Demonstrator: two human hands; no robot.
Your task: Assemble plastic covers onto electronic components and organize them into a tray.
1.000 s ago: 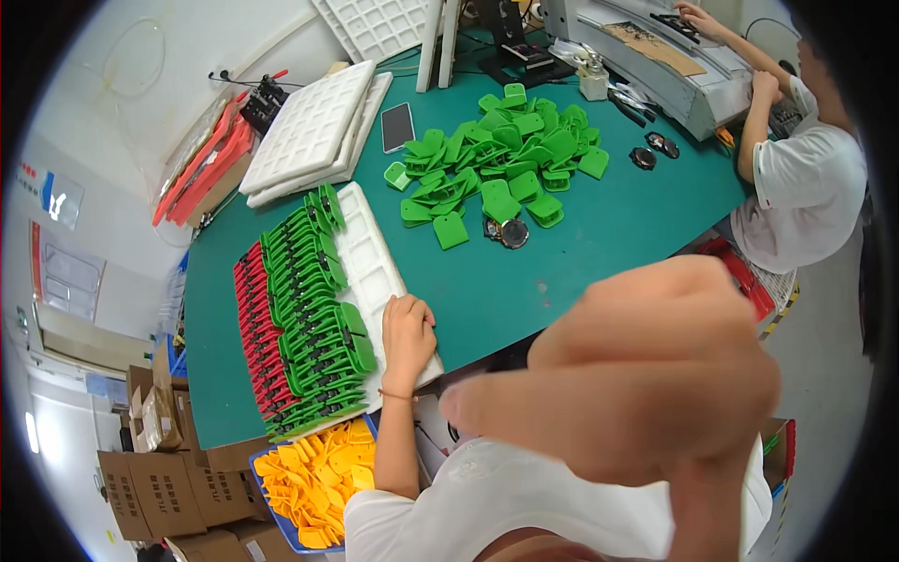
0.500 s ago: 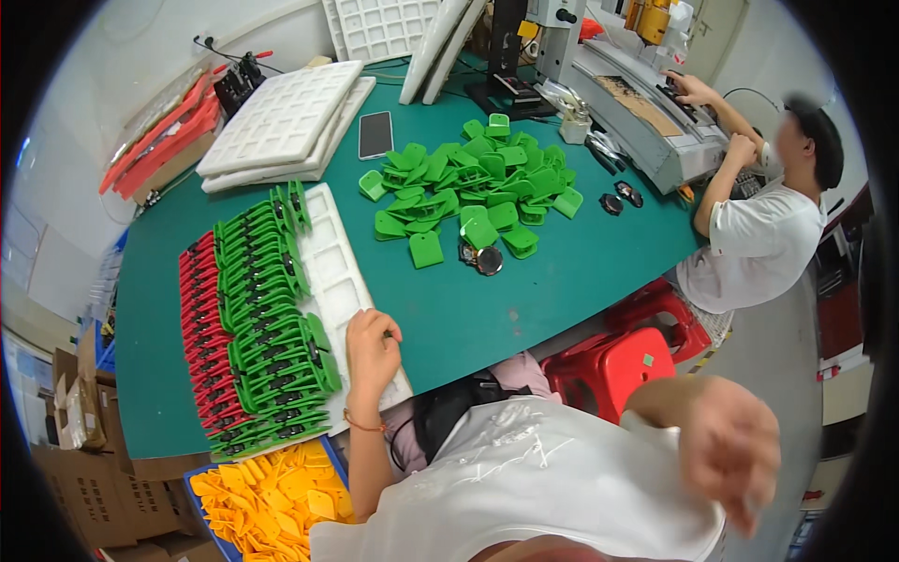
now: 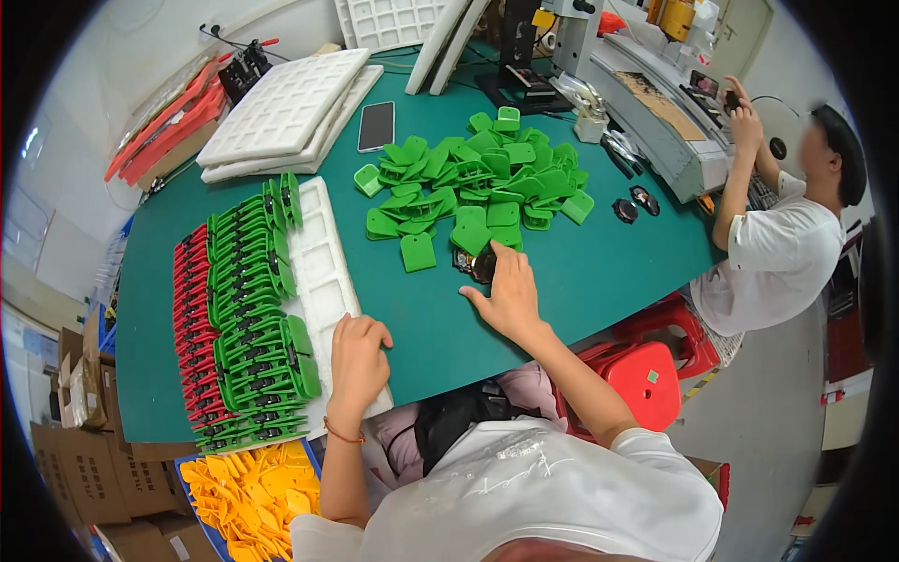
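My right hand [image 3: 512, 292] reaches over the green table with its thumb held apart. Its fingertips are at a small black round part [image 3: 484, 266] with a shiny rim, beside another dark piece. It is open; the fingers do not close round the part. A heap of loose green plastic plates [image 3: 478, 178] lies just beyond. My left hand [image 3: 360, 361] rests on the near edge of a white foam tray [image 3: 323, 253], fingers loosely bent and nothing visible in them. Beside it stand packed rows of green clips [image 3: 253, 309] and red clips [image 3: 194, 323] with black middles.
A blue crate of yellow plastic pieces [image 3: 253, 492] stands by the table's near left corner. Stacked foam trays [image 3: 281, 117] and a phone [image 3: 376, 127] lie farther back. Two black round parts [image 3: 625, 210] lie at right, near a machine [image 3: 646, 103] and a seated co-worker [image 3: 787, 244].
My right hand has swung in from the lower right, off the table, to the black round part. My left hand has stayed on the tray. The co-worker's hands have come up together.
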